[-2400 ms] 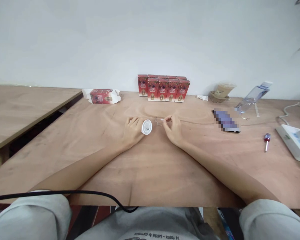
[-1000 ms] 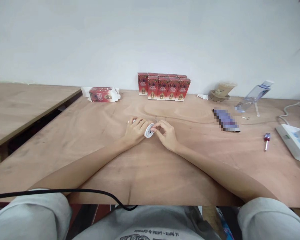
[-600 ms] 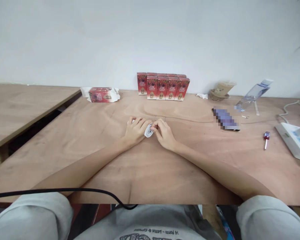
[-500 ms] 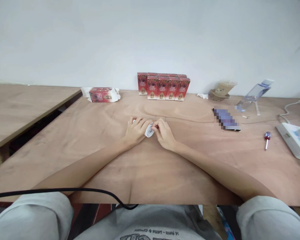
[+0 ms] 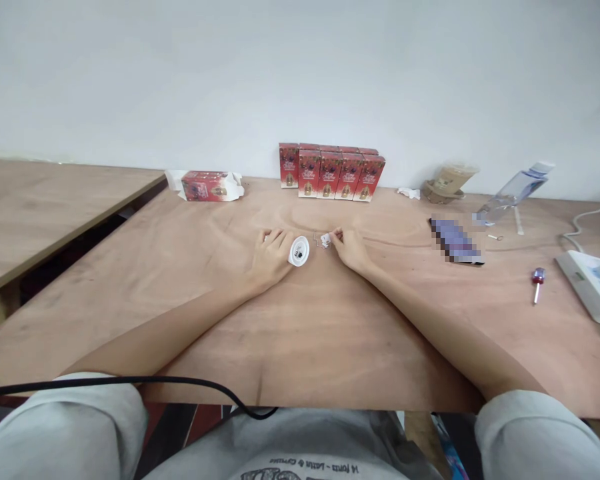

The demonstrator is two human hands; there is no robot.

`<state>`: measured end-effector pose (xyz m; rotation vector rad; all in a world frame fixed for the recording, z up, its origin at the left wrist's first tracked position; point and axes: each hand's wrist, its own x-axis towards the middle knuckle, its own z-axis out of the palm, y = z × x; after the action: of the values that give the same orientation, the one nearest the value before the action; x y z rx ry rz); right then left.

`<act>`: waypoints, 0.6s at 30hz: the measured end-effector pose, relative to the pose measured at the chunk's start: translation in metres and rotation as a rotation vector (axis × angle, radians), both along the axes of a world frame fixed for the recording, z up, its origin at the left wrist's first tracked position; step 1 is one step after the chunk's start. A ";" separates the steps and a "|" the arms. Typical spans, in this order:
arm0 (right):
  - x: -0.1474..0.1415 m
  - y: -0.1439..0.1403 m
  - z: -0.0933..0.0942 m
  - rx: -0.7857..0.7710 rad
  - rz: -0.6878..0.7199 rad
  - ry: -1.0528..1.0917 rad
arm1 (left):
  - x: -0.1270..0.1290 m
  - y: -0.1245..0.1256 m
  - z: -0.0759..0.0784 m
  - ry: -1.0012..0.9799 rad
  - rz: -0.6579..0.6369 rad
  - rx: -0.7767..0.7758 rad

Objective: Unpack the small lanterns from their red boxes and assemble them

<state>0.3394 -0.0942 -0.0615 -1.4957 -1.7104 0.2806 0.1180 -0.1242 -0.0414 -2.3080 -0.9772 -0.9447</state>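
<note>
My left hand (image 5: 275, 255) is wrapped round a white object whose round base (image 5: 299, 251) faces me, with dark marks in its middle. Most of that object is covered by my fingers. A small white piece (image 5: 325, 240) with a thin metal wire lies or hangs by the fingertips of my right hand (image 5: 349, 248), which pinch it at its right side. What kind of piece it is cannot be made out. The two hands are a short way apart over the wooden table (image 5: 290, 333).
Red printed boxes (image 5: 327, 173) stand in rows at the wall. A red box pack in torn white wrapping (image 5: 213, 187) lies left of them. To the right are a phone (image 5: 455, 240), a screwdriver (image 5: 537, 283), a tilted bottle (image 5: 513, 193), a drink cup (image 5: 453, 179) and a white tray (image 5: 590, 287).
My right hand has moved right, away from the round base, with a small white piece now showing at its fingertips. My left hand keeps its hold, and the base's inside is now uncovered.
</note>
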 end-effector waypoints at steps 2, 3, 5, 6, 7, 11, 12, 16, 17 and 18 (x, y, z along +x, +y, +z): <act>-0.003 -0.006 0.003 0.055 -0.007 0.003 | 0.000 0.000 0.000 -0.004 0.000 0.004; -0.006 -0.012 0.006 0.110 -0.006 0.011 | 0.001 0.000 0.000 -0.008 -0.001 0.014; -0.013 -0.025 0.012 0.255 0.030 0.031 | 0.001 0.000 0.000 -0.019 -0.013 0.044; -0.018 -0.033 0.015 0.323 0.070 0.041 | 0.001 0.000 0.001 -0.020 -0.018 0.054; -0.023 -0.040 0.017 0.374 0.120 0.047 | 0.001 -0.001 0.001 -0.018 -0.021 0.062; -0.044 -0.063 0.020 0.454 0.295 0.030 | 0.002 -0.002 0.002 -0.002 -0.029 0.104; -0.047 -0.065 0.020 0.464 0.311 0.017 | 0.002 -0.002 0.003 0.003 -0.038 0.109; -0.053 -0.066 0.016 0.469 0.316 -0.012 | 0.003 -0.004 0.004 0.008 -0.063 0.084; -0.052 -0.065 0.016 0.461 0.321 -0.012 | 0.003 -0.004 0.004 0.006 -0.071 0.081; -0.051 -0.065 0.016 0.450 0.331 -0.009 | 0.003 -0.005 0.004 0.006 -0.080 0.084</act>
<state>0.2880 -0.1588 -0.0454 -0.8905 -1.8748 0.0511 0.1210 -0.1289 -0.0375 -2.2932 -0.8318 -0.9917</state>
